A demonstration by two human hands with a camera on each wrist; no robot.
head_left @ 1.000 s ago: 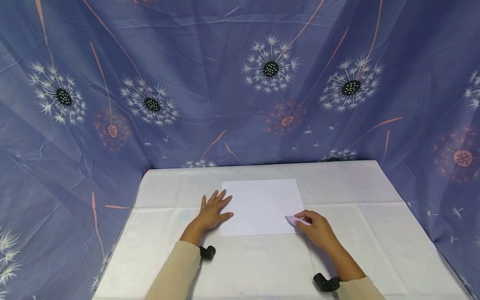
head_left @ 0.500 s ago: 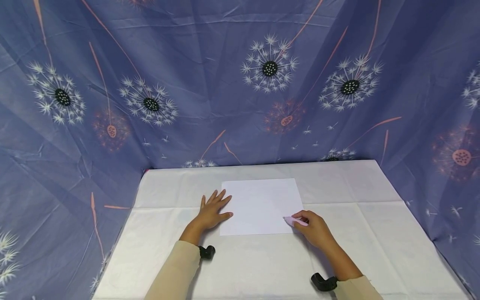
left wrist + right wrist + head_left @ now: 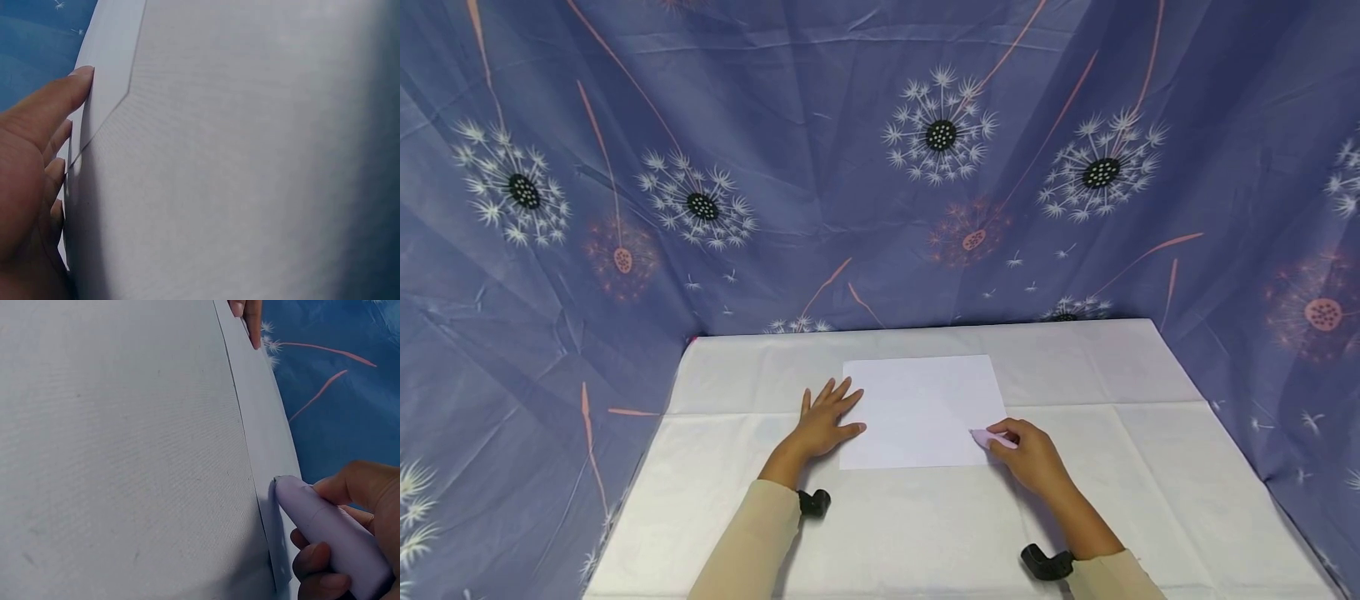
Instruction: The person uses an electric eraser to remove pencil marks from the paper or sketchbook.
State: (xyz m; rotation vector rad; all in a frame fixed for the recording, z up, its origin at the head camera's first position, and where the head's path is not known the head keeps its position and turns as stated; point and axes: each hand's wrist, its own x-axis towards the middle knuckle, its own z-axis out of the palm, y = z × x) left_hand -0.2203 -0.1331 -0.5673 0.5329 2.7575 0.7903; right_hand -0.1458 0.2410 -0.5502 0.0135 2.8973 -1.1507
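Note:
A white sheet of paper (image 3: 917,408) lies flat on the white-covered table. My left hand (image 3: 826,423) rests over its left edge with fingers spread; the thumb (image 3: 72,90) lies on the paper in the left wrist view. With thumb and fingers, my right hand (image 3: 1033,454) grips a lavender pen-shaped tool (image 3: 331,531) at the sheet's lower right. The tool has a smooth, rounded body and a small dark tip, which points left over the paper, at or just above its surface. I see no mark on the sheet.
A creased white cloth (image 3: 910,533) covers the table. Behind and at both sides hangs a blue curtain (image 3: 820,167) with dandelion prints. Black wrist-camera mounts (image 3: 1047,563) sit at both wrists, below the hands.
My right hand has shifted slightly to the left with the tool, whose tip then edged back a little to the right. The left hand and the paper have stayed in place.

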